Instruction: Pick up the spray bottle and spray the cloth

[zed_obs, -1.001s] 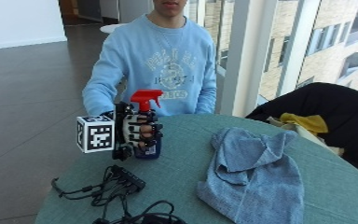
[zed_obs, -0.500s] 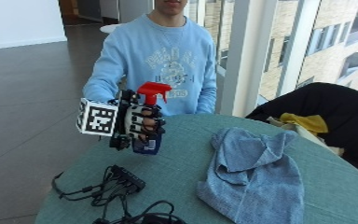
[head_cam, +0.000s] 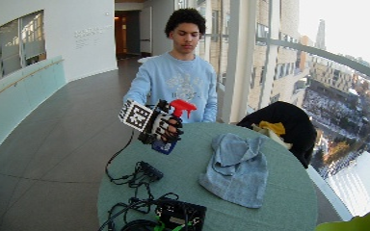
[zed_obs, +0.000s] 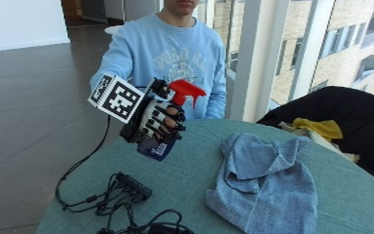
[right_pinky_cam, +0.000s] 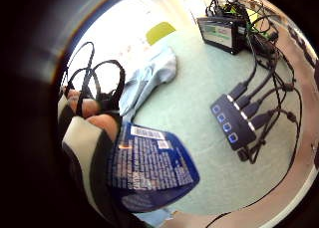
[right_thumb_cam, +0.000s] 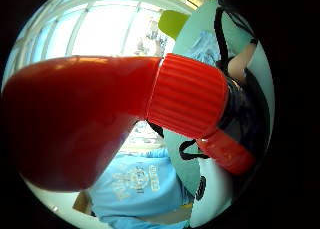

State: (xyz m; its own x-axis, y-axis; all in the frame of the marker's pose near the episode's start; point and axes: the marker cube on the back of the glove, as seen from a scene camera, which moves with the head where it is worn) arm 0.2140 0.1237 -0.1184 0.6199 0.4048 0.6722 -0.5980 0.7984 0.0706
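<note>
Now | right hand [zed_obs: 158,119] clamped on bottle [zed_obs: 163,127], tilted, off table [zed_obs: 193,180] | cloth [zed_obs: 265,183] near far edge.

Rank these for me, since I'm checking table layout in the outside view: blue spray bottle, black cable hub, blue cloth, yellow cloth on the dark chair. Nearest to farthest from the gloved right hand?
1. Blue spray bottle with red trigger: held in the gloved right hand, above the table.
2. Black cable hub: on the table below the hand.
3. Crumpled blue cloth: mid-table.
4. Yellow cloth: on the dark chair beyond the table.

red-topped blue spray bottle [zed_obs: 166,119] tilted above table; crumpled blue cloth [zed_obs: 265,183] nearby.
</note>
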